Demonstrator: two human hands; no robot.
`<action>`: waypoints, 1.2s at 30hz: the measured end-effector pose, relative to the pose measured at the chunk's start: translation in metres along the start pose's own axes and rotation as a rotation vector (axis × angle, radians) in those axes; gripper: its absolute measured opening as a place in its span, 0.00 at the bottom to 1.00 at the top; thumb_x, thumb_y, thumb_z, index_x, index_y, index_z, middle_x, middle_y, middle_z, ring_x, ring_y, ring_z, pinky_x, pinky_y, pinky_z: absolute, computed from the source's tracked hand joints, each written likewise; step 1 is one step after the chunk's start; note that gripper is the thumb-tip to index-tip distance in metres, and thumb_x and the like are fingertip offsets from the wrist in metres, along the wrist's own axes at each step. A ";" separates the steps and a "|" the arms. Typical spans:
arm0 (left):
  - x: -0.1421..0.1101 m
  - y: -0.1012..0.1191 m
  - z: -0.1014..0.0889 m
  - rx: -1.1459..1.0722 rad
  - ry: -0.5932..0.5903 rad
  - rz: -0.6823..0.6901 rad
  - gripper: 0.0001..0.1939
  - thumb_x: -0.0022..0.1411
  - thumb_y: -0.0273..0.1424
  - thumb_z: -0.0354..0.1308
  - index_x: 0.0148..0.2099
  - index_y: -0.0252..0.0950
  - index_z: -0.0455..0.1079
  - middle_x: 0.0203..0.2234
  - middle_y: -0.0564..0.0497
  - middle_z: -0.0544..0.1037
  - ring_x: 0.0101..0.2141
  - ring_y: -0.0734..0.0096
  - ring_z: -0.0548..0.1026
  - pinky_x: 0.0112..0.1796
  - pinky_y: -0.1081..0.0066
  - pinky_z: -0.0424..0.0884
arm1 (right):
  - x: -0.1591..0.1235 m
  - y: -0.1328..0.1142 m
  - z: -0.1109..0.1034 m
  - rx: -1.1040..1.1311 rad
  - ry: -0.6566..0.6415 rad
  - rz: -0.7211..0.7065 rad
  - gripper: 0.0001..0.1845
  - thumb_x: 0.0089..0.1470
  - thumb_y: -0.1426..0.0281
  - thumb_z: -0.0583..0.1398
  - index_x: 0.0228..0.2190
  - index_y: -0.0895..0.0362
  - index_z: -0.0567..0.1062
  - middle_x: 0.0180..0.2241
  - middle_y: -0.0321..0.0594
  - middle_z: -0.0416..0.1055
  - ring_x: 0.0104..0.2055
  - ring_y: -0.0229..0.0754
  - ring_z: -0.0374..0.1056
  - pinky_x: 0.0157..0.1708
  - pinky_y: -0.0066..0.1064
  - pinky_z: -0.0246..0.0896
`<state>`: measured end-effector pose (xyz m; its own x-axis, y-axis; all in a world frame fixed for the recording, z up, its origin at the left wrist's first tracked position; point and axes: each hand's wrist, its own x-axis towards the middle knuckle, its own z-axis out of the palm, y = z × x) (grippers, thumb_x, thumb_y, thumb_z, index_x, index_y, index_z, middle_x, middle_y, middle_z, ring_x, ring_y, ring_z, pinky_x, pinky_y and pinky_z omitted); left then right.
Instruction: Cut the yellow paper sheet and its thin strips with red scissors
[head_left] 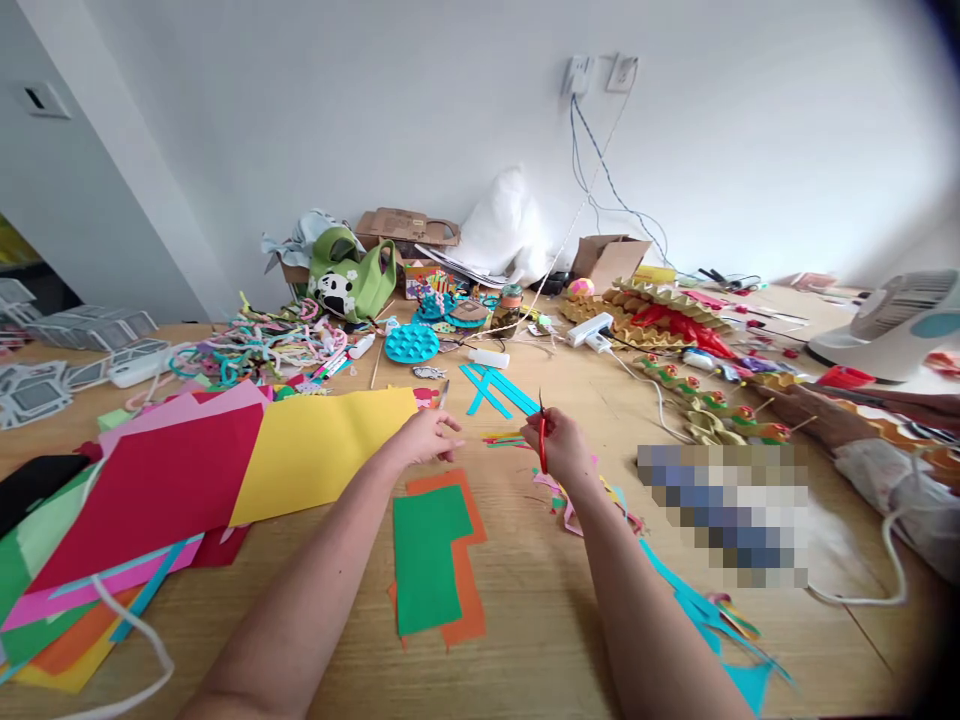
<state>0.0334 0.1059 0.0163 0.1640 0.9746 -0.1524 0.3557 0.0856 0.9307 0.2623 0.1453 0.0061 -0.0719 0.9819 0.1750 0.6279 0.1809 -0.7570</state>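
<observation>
My right hand (561, 447) is closed round small red-handled scissors (542, 440), held upright over the wooden table (525, 620). My left hand (429, 436) lies just left of it with fingers pinched together near thin coloured paper strips (504, 439); what it pinches is too small to make out. A green sheet (426, 555) lies on an orange sheet (465, 600) between my forearms. Turquoise strips (495, 390) lie crossed just beyond my hands. A yellow sheet (322, 450) sits beside my left wrist.
Stacked red, pink and green paper (142, 500) covers the left. Pipe cleaners (262, 345), a green panda bag (349, 280), boxes and a glue gun (592, 330) crowd the back. Another person's arm (825, 420) and a fan (892, 320) are at right. Paper scraps (705, 610) lie by my right arm.
</observation>
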 end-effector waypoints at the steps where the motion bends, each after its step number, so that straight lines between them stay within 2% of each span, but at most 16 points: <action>1: 0.001 -0.002 -0.002 0.015 0.027 0.004 0.18 0.47 0.35 0.64 0.40 0.32 0.69 0.16 0.49 0.75 0.20 0.67 0.74 0.25 0.70 0.67 | 0.003 0.006 -0.002 -0.055 0.017 0.019 0.07 0.46 0.67 0.57 0.29 0.57 0.69 0.28 0.42 0.73 0.31 0.44 0.69 0.29 0.31 0.60; 6: 0.005 -0.011 -0.022 0.189 0.183 0.031 0.18 0.49 0.34 0.61 0.43 0.33 0.69 0.24 0.46 0.78 0.26 0.63 0.76 0.30 0.67 0.67 | 0.006 0.018 -0.007 -0.303 0.065 0.080 0.07 0.48 0.69 0.56 0.30 0.58 0.71 0.28 0.48 0.72 0.33 0.50 0.68 0.31 0.34 0.54; 9: 0.000 -0.012 -0.038 0.379 0.316 0.019 0.17 0.48 0.33 0.61 0.42 0.34 0.72 0.31 0.42 0.78 0.36 0.55 0.75 0.38 0.63 0.66 | 0.005 0.017 -0.009 -0.389 0.094 0.071 0.11 0.52 0.67 0.55 0.35 0.61 0.71 0.32 0.53 0.73 0.37 0.53 0.67 0.35 0.37 0.53; 11: -0.005 -0.012 -0.045 0.517 0.351 -0.007 0.17 0.47 0.31 0.62 0.41 0.34 0.73 0.37 0.39 0.77 0.43 0.49 0.72 0.43 0.61 0.62 | 0.003 0.016 -0.009 -0.482 0.165 0.037 0.14 0.53 0.66 0.54 0.39 0.62 0.70 0.35 0.54 0.73 0.40 0.54 0.66 0.37 0.38 0.52; 13: -0.009 -0.013 -0.047 0.642 0.322 -0.039 0.18 0.42 0.28 0.64 0.40 0.34 0.73 0.41 0.37 0.75 0.48 0.45 0.68 0.47 0.59 0.59 | 0.001 0.016 -0.008 -0.536 0.244 -0.022 0.15 0.53 0.64 0.55 0.39 0.61 0.70 0.36 0.53 0.72 0.40 0.53 0.65 0.37 0.36 0.52; 16: -0.013 -0.014 -0.042 0.784 0.216 -0.087 0.24 0.35 0.22 0.65 0.40 0.35 0.73 0.42 0.37 0.74 0.47 0.45 0.68 0.47 0.59 0.59 | 0.000 0.017 -0.003 -0.525 0.314 -0.116 0.13 0.54 0.63 0.54 0.36 0.59 0.69 0.32 0.50 0.72 0.37 0.51 0.65 0.34 0.34 0.52; 21: -0.016 -0.013 -0.029 0.971 0.110 -0.116 0.36 0.39 0.21 0.61 0.54 0.38 0.65 0.48 0.37 0.69 0.48 0.46 0.67 0.46 0.56 0.61 | -0.002 0.020 0.006 -0.484 0.377 -0.253 0.13 0.54 0.60 0.52 0.31 0.57 0.68 0.28 0.46 0.71 0.33 0.50 0.64 0.34 0.34 0.52; 24: -0.017 -0.013 -0.026 1.038 0.081 -0.108 0.37 0.43 0.20 0.58 0.58 0.38 0.60 0.49 0.38 0.68 0.46 0.50 0.69 0.44 0.60 0.64 | -0.002 0.021 0.009 -0.465 0.394 -0.292 0.13 0.54 0.59 0.52 0.30 0.56 0.67 0.28 0.45 0.71 0.33 0.50 0.65 0.34 0.35 0.52; 29: -0.019 -0.014 -0.025 1.083 0.101 -0.073 0.31 0.48 0.18 0.51 0.56 0.38 0.61 0.46 0.40 0.71 0.43 0.58 0.72 0.41 0.66 0.65 | -0.004 0.017 0.011 -0.399 0.423 -0.353 0.13 0.54 0.60 0.53 0.30 0.56 0.67 0.28 0.45 0.72 0.32 0.49 0.66 0.34 0.35 0.53; 33: -0.023 -0.013 -0.027 1.082 0.178 -0.065 0.18 0.52 0.19 0.48 0.44 0.35 0.69 0.38 0.40 0.75 0.39 0.60 0.74 0.38 0.67 0.65 | -0.010 0.007 0.015 -0.266 0.428 -0.410 0.11 0.53 0.61 0.54 0.30 0.56 0.68 0.31 0.45 0.74 0.33 0.48 0.67 0.36 0.36 0.55; 36: -0.030 -0.011 -0.031 1.073 0.294 -0.084 0.11 0.53 0.22 0.48 0.37 0.35 0.70 0.33 0.40 0.77 0.36 0.58 0.75 0.35 0.66 0.65 | -0.016 -0.006 0.021 -0.096 0.402 -0.427 0.09 0.52 0.62 0.56 0.29 0.56 0.68 0.31 0.43 0.74 0.34 0.46 0.67 0.36 0.35 0.56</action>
<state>-0.0043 0.0825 0.0211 -0.0713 0.9973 0.0154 0.9891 0.0687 0.1300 0.2434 0.1291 -0.0051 -0.0463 0.7223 0.6900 0.6768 0.5307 -0.5101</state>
